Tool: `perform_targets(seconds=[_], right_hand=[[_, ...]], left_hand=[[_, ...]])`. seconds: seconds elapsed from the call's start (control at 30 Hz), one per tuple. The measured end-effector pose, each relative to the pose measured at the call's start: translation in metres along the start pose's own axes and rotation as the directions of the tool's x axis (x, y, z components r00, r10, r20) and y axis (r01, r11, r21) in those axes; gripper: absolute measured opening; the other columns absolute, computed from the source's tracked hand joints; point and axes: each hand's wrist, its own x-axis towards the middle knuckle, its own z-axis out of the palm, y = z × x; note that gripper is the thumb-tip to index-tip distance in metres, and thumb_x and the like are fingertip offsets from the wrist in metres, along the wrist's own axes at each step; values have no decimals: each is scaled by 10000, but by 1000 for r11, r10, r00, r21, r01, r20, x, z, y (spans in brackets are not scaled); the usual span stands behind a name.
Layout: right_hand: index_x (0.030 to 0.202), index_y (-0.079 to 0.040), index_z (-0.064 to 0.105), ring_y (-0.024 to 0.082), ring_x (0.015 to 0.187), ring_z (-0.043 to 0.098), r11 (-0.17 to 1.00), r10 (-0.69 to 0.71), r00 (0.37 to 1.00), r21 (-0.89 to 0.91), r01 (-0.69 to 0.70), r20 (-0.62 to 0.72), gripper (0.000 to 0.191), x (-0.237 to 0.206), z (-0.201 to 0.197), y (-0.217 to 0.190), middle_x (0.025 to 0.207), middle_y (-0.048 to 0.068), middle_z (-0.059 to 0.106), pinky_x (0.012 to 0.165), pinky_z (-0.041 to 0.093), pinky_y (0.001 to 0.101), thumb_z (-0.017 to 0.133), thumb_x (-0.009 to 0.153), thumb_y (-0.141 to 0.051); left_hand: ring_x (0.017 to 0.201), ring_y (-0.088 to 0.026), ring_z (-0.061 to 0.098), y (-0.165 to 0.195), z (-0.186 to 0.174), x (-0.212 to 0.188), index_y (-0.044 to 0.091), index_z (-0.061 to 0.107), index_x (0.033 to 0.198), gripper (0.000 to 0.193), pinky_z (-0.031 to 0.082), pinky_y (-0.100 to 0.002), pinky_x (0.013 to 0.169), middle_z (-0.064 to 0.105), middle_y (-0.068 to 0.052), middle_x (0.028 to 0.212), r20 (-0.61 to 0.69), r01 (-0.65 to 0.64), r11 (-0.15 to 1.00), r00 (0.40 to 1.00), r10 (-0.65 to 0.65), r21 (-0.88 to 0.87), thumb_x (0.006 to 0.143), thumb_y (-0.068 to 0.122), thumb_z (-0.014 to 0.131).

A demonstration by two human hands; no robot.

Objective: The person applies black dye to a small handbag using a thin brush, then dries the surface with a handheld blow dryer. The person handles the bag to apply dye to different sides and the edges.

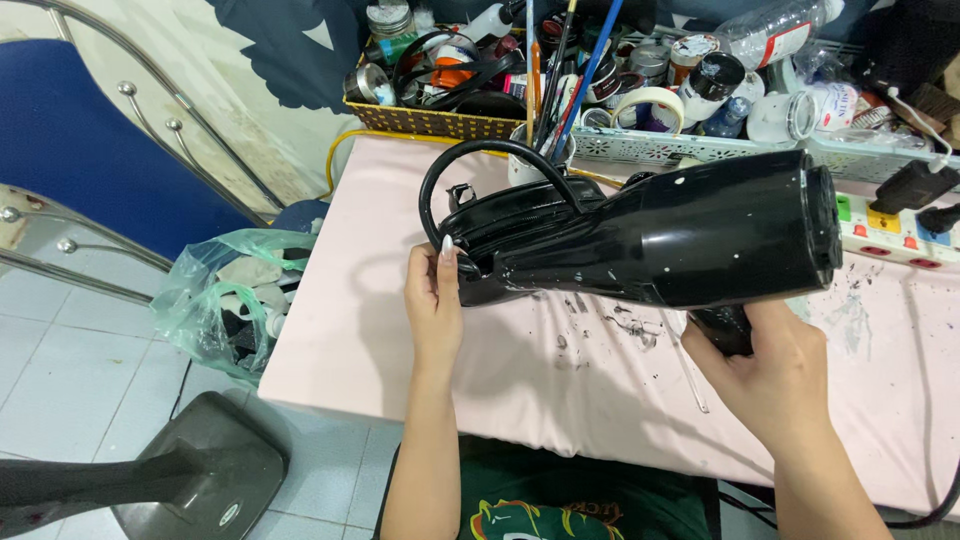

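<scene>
My right hand point(775, 365) grips the handle of a black hair dryer point(690, 235) speckled with white paint. Its nozzle points left at a small glossy black handbag point(510, 225) with a round loop handle. My left hand point(435, 300) holds the bag's left end, thumb on its side, lifting it just above the pink table point(350, 330). The dryer's rear grille faces right. Dark paint flakes lie on the table below the bag.
A yellow basket point(430, 120) and a white tray point(700, 148) of paint jars, brushes, tape and bottles line the table's back. A power strip point(890, 235) lies at right. A green plastic bag point(225, 300) hangs off the left edge; a stand base point(200, 480) is on the floor.
</scene>
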Motion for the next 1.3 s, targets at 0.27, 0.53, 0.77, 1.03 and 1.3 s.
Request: perform_targets(seconds=[0.27,0.53,0.77,1.03,1.3], right_hand=[[1214,-30,664,228,789,733,999,46,999,-4,-46,-4,411,-3,-8,16,911,132,724,702,532,305,800,833,-100],[1183,-33,665,193,767,734,998,63,998,-5,-63,-10,403,-11,0,20,878,98,734,727,540,300,821,820,-109],[1178,-52,673,204,706,718,999,-5,1000,-50,5,-12,366,-18,8,18,846,94,716,668,534,283,819,848,-111],[1076,-61,709,227,625,668,992,-61,998,-110,59,-17,283,-18,8,21,781,101,681,616,502,300,826,821,-91],[1025,-72,696,226,635,675,990,-96,995,-110,93,-29,286,-16,11,19,777,75,690,619,509,310,855,796,-136]], left_hand=[[885,-166,521,22,-4,-12,-4,605,1002,156,449,-299,840,523,-65,954,40,-215,955,977,212,205,1066,136,582],[867,-201,521,27,-3,-24,-14,594,924,188,455,-320,804,519,-75,926,-21,-201,929,976,218,311,1016,141,646],[831,-192,527,24,-2,-34,-11,587,913,223,459,-310,806,526,-70,898,-61,-125,951,987,148,282,1023,171,652],[823,-166,539,19,-1,-40,-3,589,909,242,463,-291,811,533,-61,896,-79,-51,974,994,70,219,1028,202,630],[841,-164,543,13,0,-41,-1,566,895,256,464,-290,813,541,-54,901,-99,-43,970,993,68,240,1033,208,619]])
